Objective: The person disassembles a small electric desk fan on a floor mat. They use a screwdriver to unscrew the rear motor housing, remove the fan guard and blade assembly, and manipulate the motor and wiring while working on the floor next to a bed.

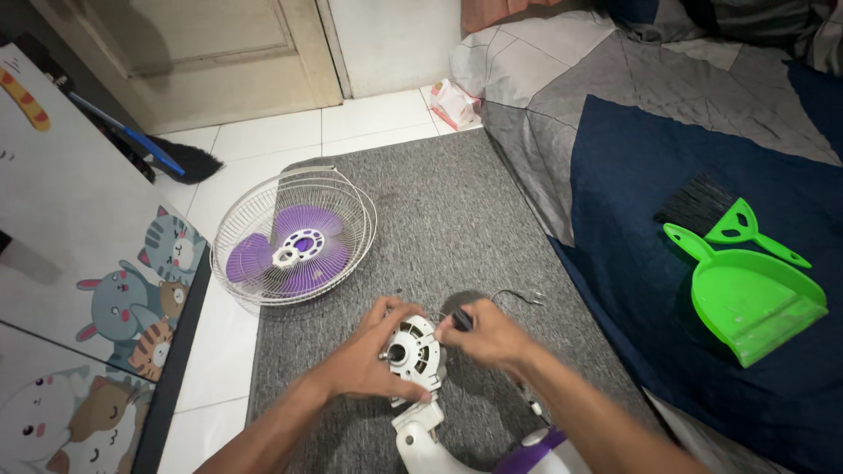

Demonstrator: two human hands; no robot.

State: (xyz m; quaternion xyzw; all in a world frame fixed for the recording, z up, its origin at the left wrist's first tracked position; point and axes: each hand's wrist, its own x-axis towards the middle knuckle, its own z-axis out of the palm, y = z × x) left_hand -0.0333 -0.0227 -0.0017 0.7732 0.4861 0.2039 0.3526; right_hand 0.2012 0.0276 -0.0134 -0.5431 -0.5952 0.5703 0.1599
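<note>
Down on the grey mat (457,211), both hands are right on the fan motor (414,353), which sits near the front edge, just above the white fan neck (420,439) and its purple base (543,449). The left hand (369,355) is wrapped round the motor's left side, fingers curled over the white housing, holding it steady. The right hand (487,335) is closed on a small dark tool (462,319), pinched between thumb and fingers, its tip at the motor's upper right edge. The two hands sit close together, with the motor between them. A thin wire (516,296) loops out on the mat just behind the right hand. Further back and to the left, the wire guard (294,233) lies tilted, half on the mat and half on the white tiles, with the purple blade (294,250) resting inside it. On the right, on a dark blue sheet (632,228), a green dustpan (751,303) lies beside a green brush (733,219) with black bristles. Far off near the door, a broom (167,156) leans low, and a small pink packet (455,104) sits against the bed's corner. A cartoon-cat panel (105,298) stands along the left.
</note>
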